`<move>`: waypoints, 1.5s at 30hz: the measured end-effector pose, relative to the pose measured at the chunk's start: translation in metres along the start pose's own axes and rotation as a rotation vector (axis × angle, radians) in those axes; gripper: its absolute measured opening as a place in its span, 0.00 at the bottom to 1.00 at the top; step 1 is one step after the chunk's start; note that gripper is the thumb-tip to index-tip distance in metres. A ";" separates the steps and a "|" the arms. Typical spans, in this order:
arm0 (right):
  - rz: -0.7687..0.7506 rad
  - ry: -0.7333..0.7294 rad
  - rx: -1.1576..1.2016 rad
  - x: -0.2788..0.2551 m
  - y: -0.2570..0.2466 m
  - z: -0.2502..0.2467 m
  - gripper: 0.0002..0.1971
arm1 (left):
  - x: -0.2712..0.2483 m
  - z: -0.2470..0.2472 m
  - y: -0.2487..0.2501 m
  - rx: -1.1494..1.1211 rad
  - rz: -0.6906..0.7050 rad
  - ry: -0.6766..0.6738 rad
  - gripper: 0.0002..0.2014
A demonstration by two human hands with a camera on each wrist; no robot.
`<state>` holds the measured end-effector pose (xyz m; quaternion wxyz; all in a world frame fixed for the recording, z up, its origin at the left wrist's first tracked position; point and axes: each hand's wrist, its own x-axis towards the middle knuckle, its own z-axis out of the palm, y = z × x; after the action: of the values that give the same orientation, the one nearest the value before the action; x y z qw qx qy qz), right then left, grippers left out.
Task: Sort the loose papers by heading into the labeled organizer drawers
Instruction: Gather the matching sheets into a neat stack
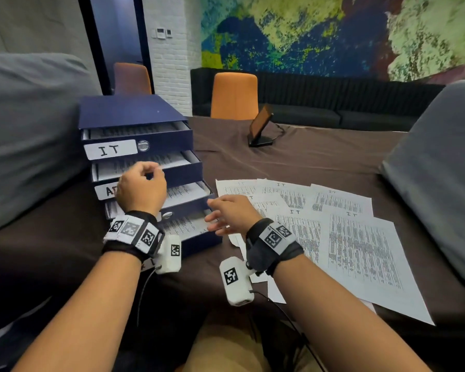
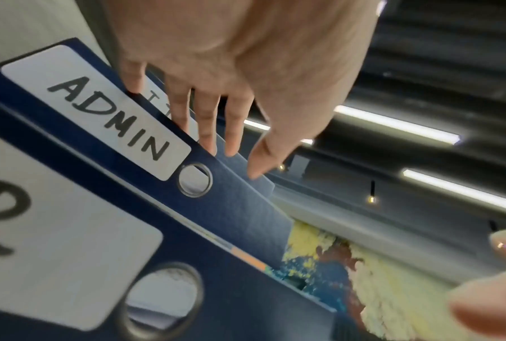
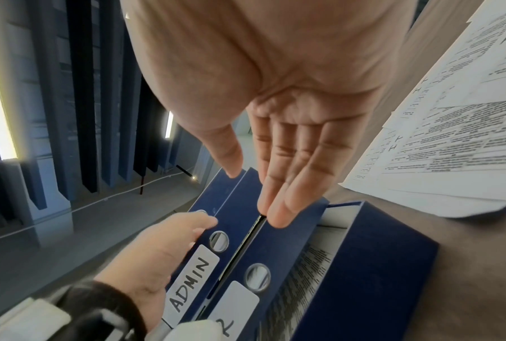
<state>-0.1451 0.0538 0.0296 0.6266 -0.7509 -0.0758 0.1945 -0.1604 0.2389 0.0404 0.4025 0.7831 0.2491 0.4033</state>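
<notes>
Drawers reading IT (image 1: pixel 110 150) and ADMIN (image 2: pixel 108 120) (papers (image 1: pixel 360 245) headed IT lying right); both hands (image 1: pixel 141 187) (image 1: pixel 232 213) hovering, fingers relaxed, holding nothing.

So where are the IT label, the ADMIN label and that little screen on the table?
IT label (image 1: pixel 110 149), head view, on its handwritten letters.
ADMIN label (image 2: pixel 100 110), left wrist view, middle of the white sticker.
Little screen (image 1: pixel 261 121), head view, on its tilted dark back.

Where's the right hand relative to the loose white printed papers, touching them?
Apart. Right wrist view shows brown tablecloth between the right hand and the papers.
</notes>
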 end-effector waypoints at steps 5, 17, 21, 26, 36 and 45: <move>-0.005 0.034 -0.019 -0.004 0.011 -0.008 0.07 | 0.018 0.012 -0.002 0.677 0.148 -0.340 0.25; 0.223 0.487 -0.538 -0.055 0.097 -0.143 0.21 | -0.137 0.063 0.006 -0.306 -0.150 -0.829 0.07; 0.467 0.431 -0.864 -0.088 0.146 -0.167 0.54 | -0.178 0.080 -0.001 -0.438 -0.457 -1.064 0.11; 0.327 0.455 -1.033 -0.109 0.175 -0.175 0.33 | -0.193 0.077 -0.006 -0.521 -0.569 -1.154 0.11; -0.208 0.568 -0.751 -0.114 0.161 -0.142 0.22 | -0.189 0.080 -0.004 -0.553 -0.712 -1.110 0.25; -0.236 0.385 -0.552 -0.128 0.126 -0.101 0.22 | -0.169 0.085 -0.037 -0.422 -0.772 -0.977 0.17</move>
<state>-0.2398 -0.1094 -0.0533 0.4209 -0.9009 -0.0923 -0.0523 -0.1848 0.1022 -0.0934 0.7300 0.6346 0.2164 -0.1322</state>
